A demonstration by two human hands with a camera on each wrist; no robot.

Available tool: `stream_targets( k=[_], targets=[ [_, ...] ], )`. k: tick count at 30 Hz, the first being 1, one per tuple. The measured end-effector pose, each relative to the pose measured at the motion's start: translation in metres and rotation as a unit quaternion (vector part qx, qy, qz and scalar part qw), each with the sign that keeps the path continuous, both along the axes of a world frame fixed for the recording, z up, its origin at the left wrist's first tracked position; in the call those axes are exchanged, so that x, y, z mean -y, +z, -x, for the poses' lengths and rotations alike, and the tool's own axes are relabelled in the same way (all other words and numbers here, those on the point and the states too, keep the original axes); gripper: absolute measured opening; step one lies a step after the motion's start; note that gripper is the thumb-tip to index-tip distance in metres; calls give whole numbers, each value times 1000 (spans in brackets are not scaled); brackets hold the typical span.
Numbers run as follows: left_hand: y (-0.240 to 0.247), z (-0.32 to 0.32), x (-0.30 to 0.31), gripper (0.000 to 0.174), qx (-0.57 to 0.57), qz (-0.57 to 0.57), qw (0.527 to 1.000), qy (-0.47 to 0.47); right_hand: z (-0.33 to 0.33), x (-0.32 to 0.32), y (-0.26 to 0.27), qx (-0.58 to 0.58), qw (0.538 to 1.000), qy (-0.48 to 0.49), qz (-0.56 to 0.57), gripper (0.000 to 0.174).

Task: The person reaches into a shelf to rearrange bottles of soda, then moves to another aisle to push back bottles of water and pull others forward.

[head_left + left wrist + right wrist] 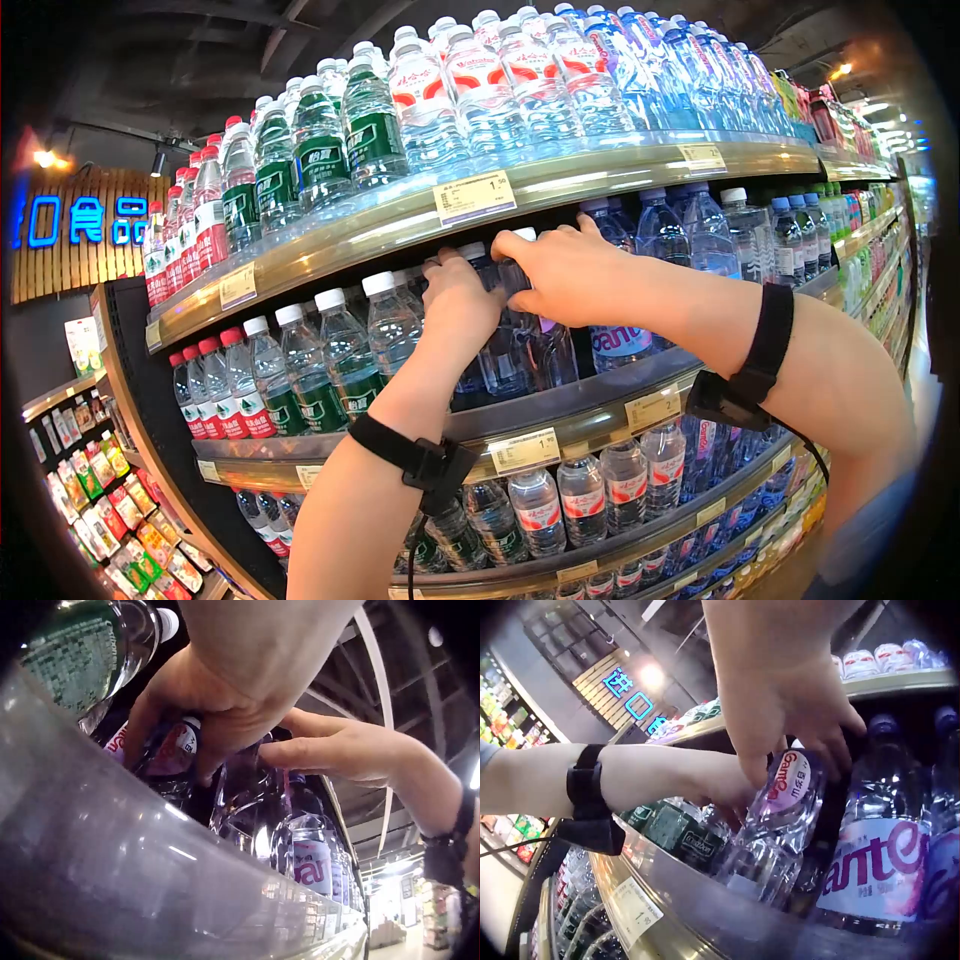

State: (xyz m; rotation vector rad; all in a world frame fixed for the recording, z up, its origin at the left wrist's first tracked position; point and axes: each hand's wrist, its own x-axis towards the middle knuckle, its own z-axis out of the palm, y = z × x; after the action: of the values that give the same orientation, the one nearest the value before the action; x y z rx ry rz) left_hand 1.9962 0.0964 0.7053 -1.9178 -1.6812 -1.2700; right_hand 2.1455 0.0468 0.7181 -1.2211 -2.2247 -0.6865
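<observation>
Both hands reach into the middle shelf of bottled water. My left hand [462, 305] has its thumb and fingers on either side of a Ganten water bottle [176, 754], seen in the left wrist view. Close beside it, my right hand [570, 268] grips the upper part of another clear Ganten water bottle [776, 832] from above. That bottle's pink-and-white label shows under the palm in the right wrist view, and it leans a little. Fingertips of both hands are partly hidden among the bottles. A larger Ganten bottle [881, 847] stands just right of the right hand.
The shelf's raised clear front edge [112, 847] runs before the bottles. Green-labelled bottles [335, 350] stand to the left. Close overhead is the upper shelf's lip [385, 225], with price tags [475, 198] and packed bottles above. More bottles [585, 505] fill the shelf below.
</observation>
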Motion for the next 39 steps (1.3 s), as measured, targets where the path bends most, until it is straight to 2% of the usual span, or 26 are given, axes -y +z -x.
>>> stream_targets(
  k=[2, 4, 6, 8, 9, 11, 12, 14, 15, 17, 18, 20, 23, 26, 28, 29, 30, 34, 36, 37, 38, 39],
  targets=[
    [-1, 5, -1, 78, -5, -20, 1000, -18, -2, -2, -4, -11, 999, 12, -27, 50],
    [0, 7, 0, 76, -14, -29, 999, -27, -5, -4, -9, -17, 994, 10, -108, 50],
    [1, 11, 2, 74, -24, -36, 998, -34, -10, -3, -9, -13, 995, -6, -97, 50],
    [4, 17, 4, 69, -4, -11, 992, -126, -13, 2, -6, -9, 996, -23, -87, 49],
    [5, 18, 8, 69, -5, -12, 992, -127, -15, 3, -4, 2, 997, -29, -75, 50],
    [4, 19, 18, 65, 30, 37, 978, -203, -17, 3, -3, 14, 997, -35, -62, 50],
    [1, 19, 17, 65, 30, 37, 978, -203, -19, 2, -4, 21, 997, -18, -71, 48],
    [-5, 19, 15, 60, -29, -59, 985, -160, -25, 1, -5, 29, 996, -2, -80, 46],
    [-4, 19, 20, 60, -28, -60, 985, -160, -28, 1, -4, 39, 997, 8, -65, 47],
    [2, 18, 39, 59, 93, 92, 960, -247, -32, 0, 1, 48, 997, 16, -51, 48],
    [4, 20, 45, 59, 92, 92, 960, -248, -34, -1, 5, 58, 998, 20, -29, 46],
    [6, 25, 54, 60, 83, 167, 929, -320, -37, -3, 7, 67, 997, 22, -8, 44],
    [1, 25, 47, 61, 93, 160, 920, -346, -39, -5, 4, 41, 997, 48, -37, 39],
    [-6, 25, 36, 66, 67, 108, 937, -324, -37, -3, 3, 64, 994, 30, -85, 36],
    [-11, 26, 30, 69, 56, 85, 947, -303, -33, 5, 6, 44, 999, 1, -27, 45],
    [-13, 27, 29, 72, 45, 66, 956, -283, -31, 5, 5, 44, 998, -8, -34, 45],
    [-13, 26, 33, 77, 62, 69, 951, -296, -30, 7, 5, 49, 998, -13, -34, 46],
    [-12, 23, 61, 78, 18, 20, 972, -233, -29, 9, 1, 65, 996, -13, -56, 43],
    [-7, 27, 69, 61, 4, 8, 982, -186, -27, 16, 2, 74, 996, -16, -41, 43],
    [-6, 35, 63, 61, 3, 9, 983, -185, -28, 17, -1, 72, 996, -14, -40, 43],
    [-5, 48, 51, 52, -100, -99, 973, -185, -29, 17, -6, 38, 997, 22, -57, 44],
    [-4, 54, 48, 43, -200, -205, 941, -181, -28, 19, -9, 3, 996, 59, -72, 45]
  ],
)
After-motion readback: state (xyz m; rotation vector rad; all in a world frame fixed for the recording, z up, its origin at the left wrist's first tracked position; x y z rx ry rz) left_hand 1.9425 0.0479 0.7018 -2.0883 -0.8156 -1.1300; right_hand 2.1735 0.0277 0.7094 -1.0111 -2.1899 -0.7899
